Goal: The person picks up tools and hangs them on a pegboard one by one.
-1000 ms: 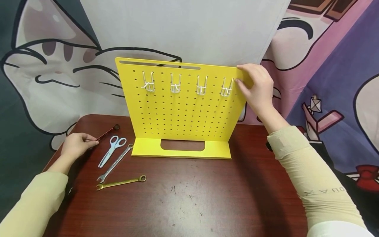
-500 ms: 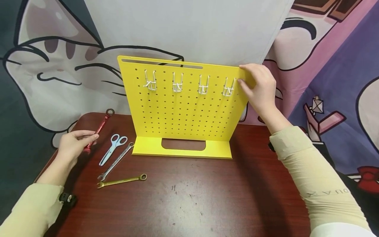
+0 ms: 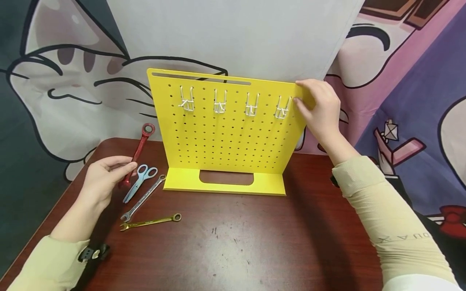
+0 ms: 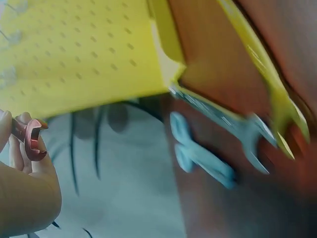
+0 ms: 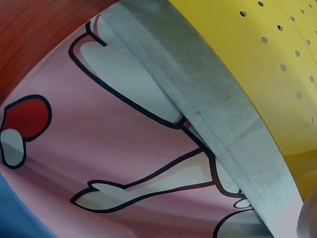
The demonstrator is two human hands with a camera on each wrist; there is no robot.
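**Holds red wrench (image 3: pixel 140 148), grips yellow pegboard (image 3: pixel 229 141)**

Faces cartoon-printed fabric (image 3: pixel 364 68) beyond the far edge of the reddish-brown worktop (image 3: pixel 262 242). Has scissors (image 3: pixel 136 186), a silver wrench (image 3: pixel 145 197) and a gold wrench (image 3: pixel 151 222) toward the left edge. Pinches the red wrench between thumb and closed fingers of the left hand (image 3: pixel 105 173), near the far left corner. Grips the upper right corner of the pegboard, upright by the far edge, in the right hand (image 3: pixel 321 104) with thumb and fingers parted.

A ratcheting combination wrench (image 3: pixel 139 150) is gleaming red left of centre, while a pegboard (image 3: pixel 225 131) mid-frame is showing hole-dotted yellow.
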